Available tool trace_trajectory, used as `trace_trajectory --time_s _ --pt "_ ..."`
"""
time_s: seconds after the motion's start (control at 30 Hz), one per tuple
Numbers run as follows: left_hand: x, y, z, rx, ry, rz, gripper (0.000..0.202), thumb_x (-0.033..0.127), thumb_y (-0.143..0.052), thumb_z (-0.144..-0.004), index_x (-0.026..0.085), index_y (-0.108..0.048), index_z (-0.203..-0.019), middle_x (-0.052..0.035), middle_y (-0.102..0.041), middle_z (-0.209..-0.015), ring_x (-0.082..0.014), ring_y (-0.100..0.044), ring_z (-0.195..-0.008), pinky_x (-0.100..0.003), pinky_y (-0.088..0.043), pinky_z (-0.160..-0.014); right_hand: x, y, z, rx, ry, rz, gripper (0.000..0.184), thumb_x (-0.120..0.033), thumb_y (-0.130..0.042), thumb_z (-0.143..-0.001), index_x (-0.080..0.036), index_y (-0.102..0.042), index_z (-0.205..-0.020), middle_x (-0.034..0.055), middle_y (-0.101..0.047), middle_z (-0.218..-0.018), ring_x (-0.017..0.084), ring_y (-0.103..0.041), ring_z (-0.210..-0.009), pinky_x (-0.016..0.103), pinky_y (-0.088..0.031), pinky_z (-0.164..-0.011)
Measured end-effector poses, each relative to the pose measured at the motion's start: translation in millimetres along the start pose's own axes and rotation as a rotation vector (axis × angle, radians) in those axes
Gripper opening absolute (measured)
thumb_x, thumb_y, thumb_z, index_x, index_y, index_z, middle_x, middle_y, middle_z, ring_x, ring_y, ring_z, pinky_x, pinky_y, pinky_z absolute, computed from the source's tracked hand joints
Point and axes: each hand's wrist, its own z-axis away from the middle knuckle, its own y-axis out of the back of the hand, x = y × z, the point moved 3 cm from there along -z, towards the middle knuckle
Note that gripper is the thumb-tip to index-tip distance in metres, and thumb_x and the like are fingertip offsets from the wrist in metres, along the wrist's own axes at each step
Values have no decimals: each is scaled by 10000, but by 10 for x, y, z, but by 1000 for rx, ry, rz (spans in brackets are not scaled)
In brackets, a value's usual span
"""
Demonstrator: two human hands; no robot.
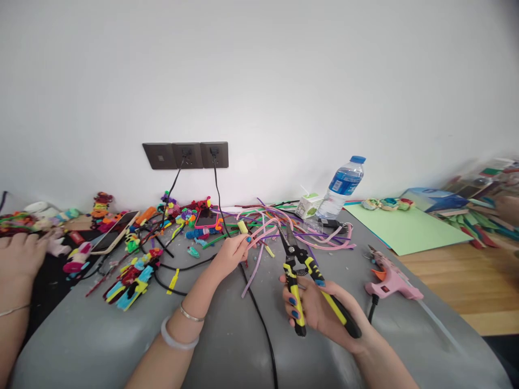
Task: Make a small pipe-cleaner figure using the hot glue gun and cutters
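Note:
My left hand (pixel 231 254) is closed in a pinch on a pink pipe cleaner (pixel 265 230) that runs off to the right. In my right hand (pixel 320 308) is a pair of wire cutters (pixel 298 262) with yellow and black handles. Their jaws are parted and point away from me, close to the pink strand. Whether the blades touch it I cannot tell. Under and behind lie loose purple, green and pink pipe cleaners (pixel 324 241) in a tangle.
A water bottle (pixel 343 186) and a drink carton (pixel 308 205) stand by the wall. At right are a pink glue gun (pixel 393 278) and green paper (pixel 409 229). Pipe-cleaner figures (pixel 133 275) and a black cable (pixel 259 313) lie leftward. Another person's hand (pixel 20 256) rests far left.

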Motion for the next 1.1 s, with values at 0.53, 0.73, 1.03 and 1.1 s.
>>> trace_trajectory --time_s 0.53,0.73,1.03,1.1 --pt "-168 45 -60 204 44 30 163 366 -449 -936 207 -475 -962 42 -420 -708 -117 -390 -615 -238 -335 -619 -447 493 106 1166 393 1581 643 -471 -544 -735 -178 -459 -1302 153 -558 -1172 352 -558 -1068 482 -437 -902" --pt "-232 69 -107 227 143 345 374 561 -527 -874 193 -513 -942 49 -379 -679 -82 -268 -522 -199 -221 -473 -346 654 -173 1326 305 1991 631 -416 -492 -815 -109 -476 -1366 200 -536 -1210 406 -512 -1109 549 -408 -903" --pt "-137 42 -122 253 104 316 456 620 -521 -861 168 -571 -899 36 -431 -653 -91 -357 -536 -201 -300 -478 -535 170 -637 688 652 1485 371 -391 -440 -895 -182 -650 -1119 101 -682 -931 240 -616 -800 371 -472 -750" --pt "-103 23 -110 251 40 193 441 585 -475 -900 161 -594 -901 2 -517 -689 -116 -441 -583 -223 -358 -531 -477 -39 -923 478 536 1416 321 -367 -452 -897 -184 -648 -1073 57 -668 -796 200 -584 -665 314 -444 -627"
